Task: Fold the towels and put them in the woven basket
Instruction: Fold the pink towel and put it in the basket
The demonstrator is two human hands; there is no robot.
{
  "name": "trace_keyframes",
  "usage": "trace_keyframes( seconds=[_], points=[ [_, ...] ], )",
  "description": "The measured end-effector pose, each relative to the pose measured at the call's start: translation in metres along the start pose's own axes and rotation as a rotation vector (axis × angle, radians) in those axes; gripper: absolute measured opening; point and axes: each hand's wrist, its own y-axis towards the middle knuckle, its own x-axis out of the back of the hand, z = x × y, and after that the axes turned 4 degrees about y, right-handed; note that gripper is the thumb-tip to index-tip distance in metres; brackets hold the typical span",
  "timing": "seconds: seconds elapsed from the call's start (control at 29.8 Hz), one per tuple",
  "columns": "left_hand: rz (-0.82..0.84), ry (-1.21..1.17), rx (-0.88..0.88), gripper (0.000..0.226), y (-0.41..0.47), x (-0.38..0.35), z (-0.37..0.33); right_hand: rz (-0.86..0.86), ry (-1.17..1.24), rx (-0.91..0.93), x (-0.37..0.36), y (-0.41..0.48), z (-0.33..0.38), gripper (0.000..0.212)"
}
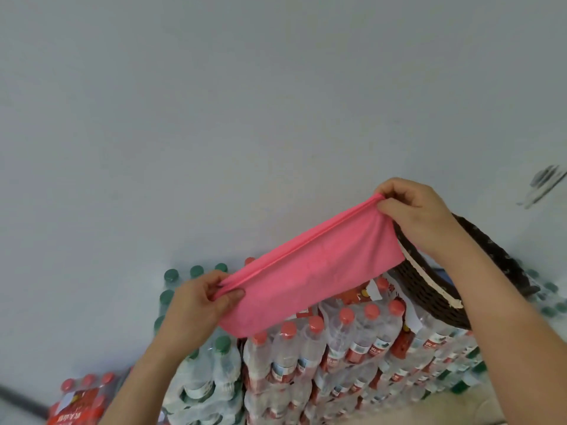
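A pink towel, folded double, hangs stretched in the air between my two hands. My left hand pinches its lower left end. My right hand pinches its upper right end, higher up. Behind my right forearm sits the dark brown woven basket with a pale strip along its rim, resting on top of stacked bottle packs. The towel covers the basket's left edge, and my arm hides its middle. What lies inside the basket cannot be seen.
Shrink-wrapped packs of water bottles fill the lower view: red-capped ones under the towel, green-capped ones to the left, another red pack at the bottom left. A plain pale wall rises behind.
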Motion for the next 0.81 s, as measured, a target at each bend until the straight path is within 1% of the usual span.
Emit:
trace_keyframes(
  seconds=[0.13, 0.23, 0.3, 0.37, 0.47, 0.54, 0.6, 0.67, 0.74, 0.81],
  points=[
    [-0.112, 0.112, -0.024, 0.007, 0.017, 0.014, 0.011, -0.004, 0.059, -0.162, -0.005, 0.005, -0.035, 0.017],
    [-0.125, 0.226, 0.005, 0.015, 0.039, 0.010, 0.022, 0.015, 0.064, -0.263, -0.017, 0.018, -0.068, 0.018],
    [-0.140, 0.285, 0.040, 0.016, 0.059, 0.002, 0.027, 0.044, 0.052, -0.298, -0.030, 0.032, -0.087, 0.020],
    [-0.196, 0.324, 0.069, 0.017, 0.080, -0.008, 0.026, 0.031, 0.029, -0.293, -0.039, 0.051, -0.104, 0.022],
    [-0.354, 0.325, -0.022, 0.024, 0.101, -0.017, 0.016, -0.046, -0.011, -0.215, -0.041, 0.076, -0.117, 0.026],
    [-0.441, 0.300, -0.039, 0.023, 0.105, -0.025, 0.014, -0.094, -0.093, -0.136, -0.038, 0.081, -0.127, 0.026],
    [-0.414, 0.309, -0.009, 0.023, 0.099, -0.043, 0.024, -0.099, -0.212, -0.085, -0.042, 0.071, -0.150, 0.021],
    [-0.287, 0.354, 0.042, 0.025, 0.088, -0.069, 0.042, -0.031, -0.322, -0.071, -0.049, 0.049, -0.187, 0.021],
    [-0.172, 0.402, 0.102, 0.026, 0.074, -0.091, 0.057, 0.066, -0.373, -0.114, -0.054, 0.022, -0.223, 0.026],
    [-0.134, 0.393, 0.134, 0.026, 0.064, -0.104, 0.065, 0.134, -0.396, -0.151, -0.056, 0.001, -0.246, 0.028]
  ],
)
